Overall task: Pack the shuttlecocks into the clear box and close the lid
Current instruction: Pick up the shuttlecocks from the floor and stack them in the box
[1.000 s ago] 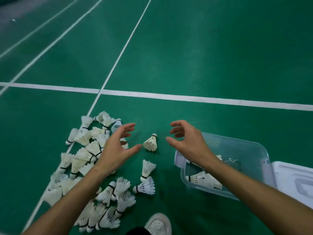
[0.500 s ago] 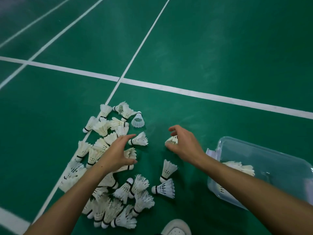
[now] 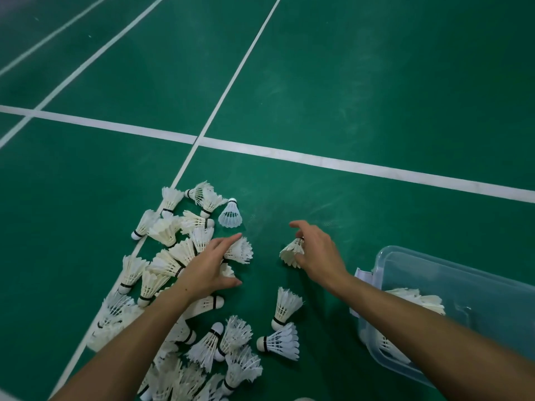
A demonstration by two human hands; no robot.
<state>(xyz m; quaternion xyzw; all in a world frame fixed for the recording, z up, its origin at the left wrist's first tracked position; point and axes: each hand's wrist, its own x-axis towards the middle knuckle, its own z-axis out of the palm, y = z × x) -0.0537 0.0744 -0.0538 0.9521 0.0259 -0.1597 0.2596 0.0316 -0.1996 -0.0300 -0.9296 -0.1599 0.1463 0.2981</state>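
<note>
Nearest: loose pile of shuttlecocks (image 3: 208, 351) on the green floor (image 3: 376, 82), mostly left of the white line crossing. Clear box (image 3: 451, 314) at right, open, a few already inside; lid not in view now. Left hand (image 3: 207, 269) spread flat, now down on the pile, fingers over one w/ feathers poking out; 1 s ago it hovered. Right hand (image 3: 318, 250) was empty and open, now pinches a single shuttlecock (image 3: 292, 251) by its cork, lifted just off the floor. So pick made, next prob. a carry to the box. Far: blue-ish plastic one (image 3: 230, 217) untouched.
</note>
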